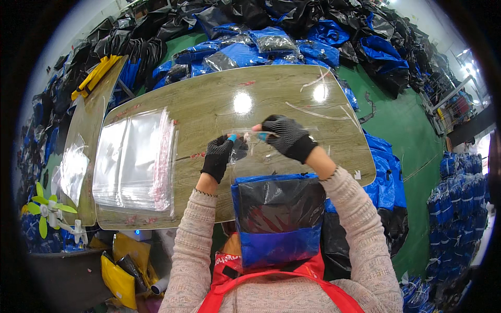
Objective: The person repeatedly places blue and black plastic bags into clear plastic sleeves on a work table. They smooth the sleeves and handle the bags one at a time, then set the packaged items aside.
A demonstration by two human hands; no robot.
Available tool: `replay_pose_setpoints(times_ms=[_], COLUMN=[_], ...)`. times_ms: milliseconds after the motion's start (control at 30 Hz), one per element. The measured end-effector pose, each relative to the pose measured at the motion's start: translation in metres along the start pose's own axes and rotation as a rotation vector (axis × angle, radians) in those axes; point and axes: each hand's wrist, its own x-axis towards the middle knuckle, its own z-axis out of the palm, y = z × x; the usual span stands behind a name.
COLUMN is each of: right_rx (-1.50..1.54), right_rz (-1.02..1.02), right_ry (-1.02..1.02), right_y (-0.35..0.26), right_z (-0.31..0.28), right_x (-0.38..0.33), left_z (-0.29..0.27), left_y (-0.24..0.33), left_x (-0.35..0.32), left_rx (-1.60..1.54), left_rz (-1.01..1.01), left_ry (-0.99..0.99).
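Both my hands wear dark knit gloves with light dots, and the fingertips are bare. Over the middle of the table my left hand (219, 151) is closed in a pinch, a bit of blue at its fingertips. My right hand (286, 136) is also closed, its fingers toward the left hand and another bit of blue beneath them. Between them runs a thin clear plastic strip (246, 130), pinched by both hands; glare blurs its outline. A folded black and blue bag (277, 208) rests on my lap against the table's near edge.
A stack of clear plastic bags (133, 159) lies on the left of the wood-patterned table (209, 99). Loose clear strips (313, 112) lie at the right. Blue and black bags (240, 55) are heaped beyond the table. A small green-bladed fan (49, 208) stands at the left.
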Motion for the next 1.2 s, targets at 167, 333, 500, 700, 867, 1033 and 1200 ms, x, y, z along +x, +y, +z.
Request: replay_pose_setpoints(times_ms=[167,333,500,700,867,1033,1200], right_rx=[-0.283,-0.424,-0.542,-0.622,0.383,1.206,0.558], right_rz=[-0.005,-0.218,-0.151,0.732,0.818,0.869,0.289], right_ry=[-0.162,-0.212,-0.166,0.925,0.209,0.194,-0.121], right_y=[-0.027,-0.03,-0.003,0.107,0.076,0.025,-0.026], right_z=[0.014,0.013,-0.02,-0.225,-0.11,-0.057,-0.072], right_x=[0.05,0.062,0.063,-0.026,-0.089,-0.119,-0.175], left_z=[0.001,0.002,0.0,-0.012,-0.012,-0.017,-0.031], left_y=[0.028,0.046,0.049,0.047,0.069,0.07,0.033], left_x=[-0.008,-0.021,-0.025,-0.025,-0.023,-0.05,-0.117], left_rx=[0.083,0.628,0.202,0.13,0.523,-0.077,0.481], left_rz=[-0.002,0.302,-0.043,-0.139,-0.149,-0.241,0.201], left_ry=[-0.114,-0.134,-0.192,-0.09,-0.117,-0.217,-0.386])
